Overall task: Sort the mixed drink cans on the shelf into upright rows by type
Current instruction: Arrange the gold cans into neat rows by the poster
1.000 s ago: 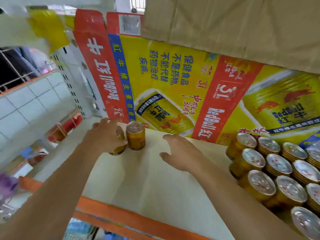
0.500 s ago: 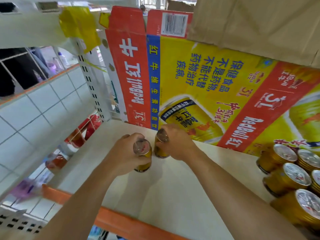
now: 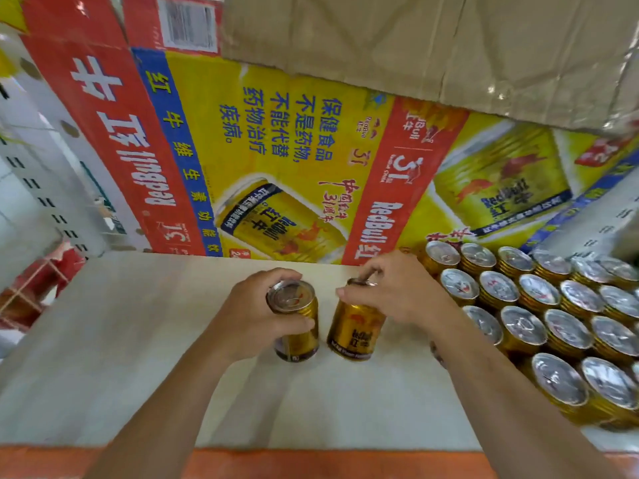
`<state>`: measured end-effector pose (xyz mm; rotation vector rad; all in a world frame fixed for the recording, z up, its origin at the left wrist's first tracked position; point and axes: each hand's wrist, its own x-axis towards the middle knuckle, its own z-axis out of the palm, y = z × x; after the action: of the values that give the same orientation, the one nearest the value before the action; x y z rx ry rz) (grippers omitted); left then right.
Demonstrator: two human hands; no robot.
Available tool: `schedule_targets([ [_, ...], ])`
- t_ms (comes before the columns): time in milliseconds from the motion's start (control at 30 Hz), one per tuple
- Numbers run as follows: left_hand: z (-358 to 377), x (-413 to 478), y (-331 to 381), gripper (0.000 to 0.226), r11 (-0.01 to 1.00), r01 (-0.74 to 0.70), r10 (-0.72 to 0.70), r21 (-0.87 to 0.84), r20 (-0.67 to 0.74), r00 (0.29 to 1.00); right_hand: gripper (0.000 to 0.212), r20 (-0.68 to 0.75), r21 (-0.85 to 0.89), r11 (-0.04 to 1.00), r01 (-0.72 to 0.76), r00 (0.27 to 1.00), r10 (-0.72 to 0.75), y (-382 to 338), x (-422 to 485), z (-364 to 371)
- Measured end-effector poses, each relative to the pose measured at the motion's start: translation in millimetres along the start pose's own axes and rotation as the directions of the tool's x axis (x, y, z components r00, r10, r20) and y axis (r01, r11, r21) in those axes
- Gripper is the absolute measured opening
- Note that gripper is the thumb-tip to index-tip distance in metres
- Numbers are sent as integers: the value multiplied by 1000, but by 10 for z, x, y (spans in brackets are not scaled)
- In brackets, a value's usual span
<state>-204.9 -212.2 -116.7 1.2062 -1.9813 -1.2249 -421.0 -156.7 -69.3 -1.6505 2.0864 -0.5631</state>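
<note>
nearest, a smooth orange front edge (image 3: 311,461) along a pale, matte shelf board (image 3: 121,340). on the board, near its middle, two small gold cans side by side, close, with a slim gap between. left hand (image 3: 256,316) wrapped round the left can (image 3: 295,319), fingers curled about its side, thumb across the front; silver lid with pull tab facing up, tipped a little toward the camera. right hand (image 3: 397,288) arched over the right can (image 3: 356,330), fingertips pinching its top rim; red and dark print on the glossy gold wall. cannot tell whether either base touches the board.

just to the right, partly behind the right forearm, a tight block of matching cans (image 3: 553,316), all upright, round silver lids in slanting rows, ribbed gold sides, reaching to the right border of the view.

behind, against the back of the shelf, a big printed carton (image 3: 276,150): yellow, red and blue panels, pictures of gold cans, lettering turned sideways and upside down. above that, plain brown cardboard (image 3: 415,46), creased and dull. at far left, a white slotted upright (image 3: 45,188) and, lower, something red (image 3: 52,271), too blurred to name.
</note>
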Motion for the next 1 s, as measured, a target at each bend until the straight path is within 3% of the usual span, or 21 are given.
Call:
schedule_targets([
  [233, 644, 75, 344, 65, 999, -47, 48, -7, 80, 996, 49, -36, -87, 995, -55, 998, 52, 496, -596, -353],
  [467, 1075, 29, 604, 65, 996, -73, 65, 59, 120, 991, 55, -12, -235, 972, -17, 1000, 15, 895, -885, -511],
  [700, 1304, -22, 759, 68, 993, -62, 54, 103, 78, 995, 58, 38, -375, 921, 108, 994, -101, 1145, -1033, -526],
  [1000, 1465, 34, 862, 70, 985, -40, 40, 169, 3, 999, 62, 46, -422, 902, 93, 996, -81, 1250, -1132, -575],
])
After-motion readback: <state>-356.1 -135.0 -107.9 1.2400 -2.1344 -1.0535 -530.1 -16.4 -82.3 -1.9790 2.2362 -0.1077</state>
